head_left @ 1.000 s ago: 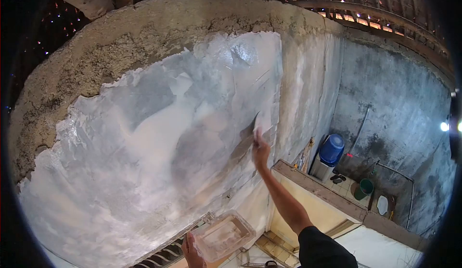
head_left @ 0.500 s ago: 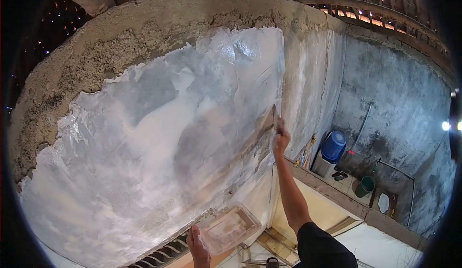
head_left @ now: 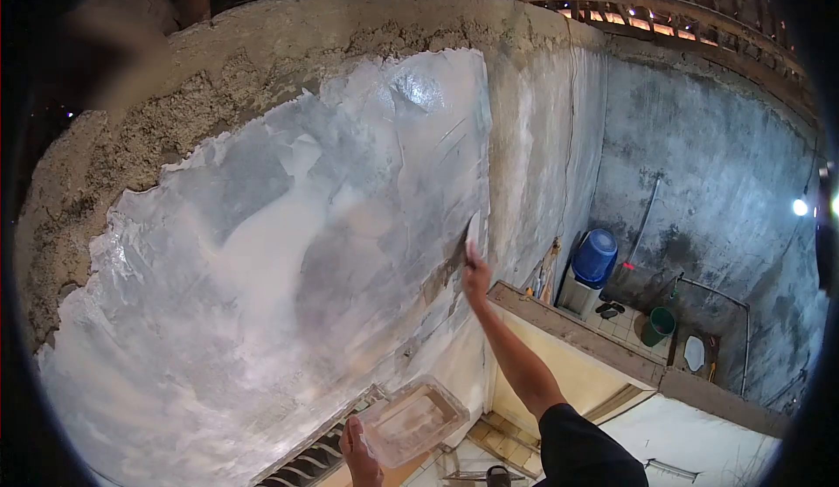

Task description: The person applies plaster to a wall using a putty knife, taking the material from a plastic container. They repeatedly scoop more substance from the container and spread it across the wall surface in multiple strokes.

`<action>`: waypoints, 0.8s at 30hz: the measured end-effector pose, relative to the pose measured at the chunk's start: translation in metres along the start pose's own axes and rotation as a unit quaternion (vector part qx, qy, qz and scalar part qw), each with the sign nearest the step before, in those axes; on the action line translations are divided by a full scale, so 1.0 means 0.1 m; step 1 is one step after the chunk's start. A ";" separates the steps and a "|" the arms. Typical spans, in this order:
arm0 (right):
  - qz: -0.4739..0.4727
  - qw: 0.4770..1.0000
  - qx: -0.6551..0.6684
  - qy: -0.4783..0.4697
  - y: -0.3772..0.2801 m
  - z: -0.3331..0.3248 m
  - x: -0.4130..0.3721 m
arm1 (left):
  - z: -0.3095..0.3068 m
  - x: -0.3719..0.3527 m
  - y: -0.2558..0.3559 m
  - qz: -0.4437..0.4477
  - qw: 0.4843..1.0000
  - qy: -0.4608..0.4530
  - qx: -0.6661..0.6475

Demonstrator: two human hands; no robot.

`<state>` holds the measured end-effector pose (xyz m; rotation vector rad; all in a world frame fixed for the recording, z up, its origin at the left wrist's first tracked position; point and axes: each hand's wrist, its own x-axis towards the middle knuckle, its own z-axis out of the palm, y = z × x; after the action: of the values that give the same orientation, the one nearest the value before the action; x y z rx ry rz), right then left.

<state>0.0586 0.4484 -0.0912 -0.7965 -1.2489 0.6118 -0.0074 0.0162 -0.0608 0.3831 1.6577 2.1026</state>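
Note:
My right hand [head_left: 476, 279] grips a putty knife [head_left: 473, 226], its pale blade against the wall near the right edge of the smooth coat. Whitish-grey plaster [head_left: 253, 251] covers most of the wall, with a wet, shiny patch near its top. Low in the view, my left hand [head_left: 360, 456] is closed on the left side of a clear plastic tub [head_left: 415, 420]. Pale paste [head_left: 418, 424] is smeared over the tub's inside. A darker, rough strip of wall shows just below the blade.
Rough bare cement [head_left: 140, 150] borders the coat above and to the left. A ledge [head_left: 585, 338] runs below my right arm. Beyond it stand a blue container [head_left: 596, 258], a green bucket [head_left: 658, 326] and a squat toilet [head_left: 695, 353]. A window grille [head_left: 319, 452] lies beneath the wall.
My right hand has drawn the putty knife down along the wall, and the blade is now turned to show its pale face. The view has shifted slightly. My left hand still holds the tub.

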 end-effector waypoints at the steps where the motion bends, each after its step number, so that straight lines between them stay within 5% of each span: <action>1: 0.022 0.995 -0.085 -0.056 -0.12 0.05 -0.13 | 0.04 -0.01 0.04 -0.025 0.999 0.021 -0.012; 4: -0.066 0.995 -0.025 -0.076 -0.08 -0.07 -0.68 | 0.03 0.03 0.02 -0.044 0.999 0.001 -0.022; 7: 0.055 0.984 0.077 -0.149 0.15 -0.28 -0.70 | 0.06 0.06 -0.16 -0.029 0.998 -0.050 -0.038; 9: -0.020 0.968 0.248 -0.024 0.30 -0.31 -0.40 | 0.13 0.04 -0.17 -0.019 0.997 -0.054 -0.051; 11: -0.032 0.995 0.078 0.054 0.38 -0.41 0.06 | 0.25 -0.07 -0.02 -0.069 0.997 0.000 -0.025; 13: 0.046 0.998 -0.019 0.034 0.34 -0.45 0.40 | 0.17 0.00 -0.17 -0.067 0.998 -0.001 -0.015; 17: 0.012 0.983 0.165 0.081 0.29 -0.08 0.24 | 0.19 -0.09 -0.03 -0.046 0.999 -0.002 -0.005; 21: 0.113 0.989 -0.007 -0.098 -0.37 -0.26 -0.47 | 0.23 -0.06 -0.05 -0.062 0.997 -0.008 -0.033; 23: 0.070 0.971 0.205 -0.096 0.02 -0.15 -0.81 | 0.33 -0.07 0.01 -0.073 0.995 -0.048 -0.052; 24: 0.071 0.977 0.122 -0.158 -0.14 -0.35 -0.79 | 0.28 -0.04 -0.11 -0.072 0.995 -0.053 -0.047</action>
<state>0.0744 0.3715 -0.1302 -0.6004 -1.3777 1.0170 0.0109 0.0401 -0.0641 0.3287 1.4756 2.0106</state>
